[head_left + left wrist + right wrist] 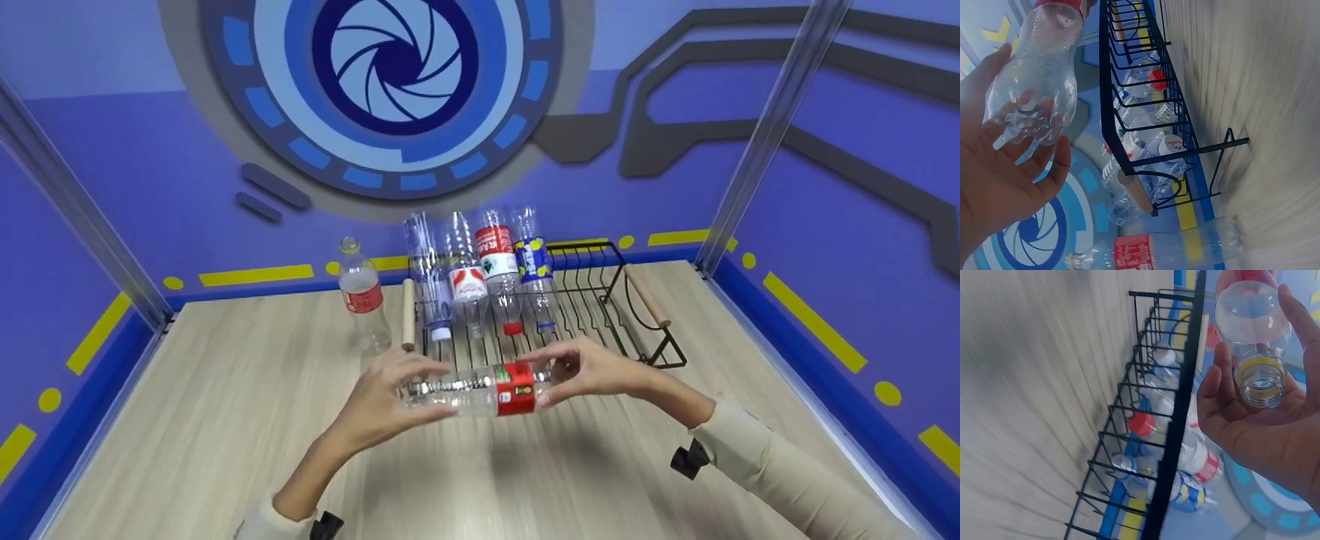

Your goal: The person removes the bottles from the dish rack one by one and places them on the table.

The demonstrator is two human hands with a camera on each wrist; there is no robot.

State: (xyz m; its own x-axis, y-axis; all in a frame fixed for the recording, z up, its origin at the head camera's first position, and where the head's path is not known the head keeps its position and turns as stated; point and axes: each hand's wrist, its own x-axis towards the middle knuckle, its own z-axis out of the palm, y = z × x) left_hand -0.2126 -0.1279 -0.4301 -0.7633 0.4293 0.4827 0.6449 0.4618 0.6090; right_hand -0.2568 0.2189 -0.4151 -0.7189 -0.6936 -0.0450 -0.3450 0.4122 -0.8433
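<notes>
A clear plastic bottle with a red label lies sideways in the air between both hands, over the front edge of the wire rack. My left hand holds its base end, thumb on one side and fingers on the other. At the neck end, my right hand grips it close to the label. The capless mouth with its yellow ring faces the right palm in the right wrist view. In the left wrist view the bumpy bottle base points toward the left palm.
A black wire rack with wooden handles stands at the back. Several empty bottles, including one with a blue label, lean side by side in it. Left of the rack, a capless red-labelled bottle stands upright on the wooden table.
</notes>
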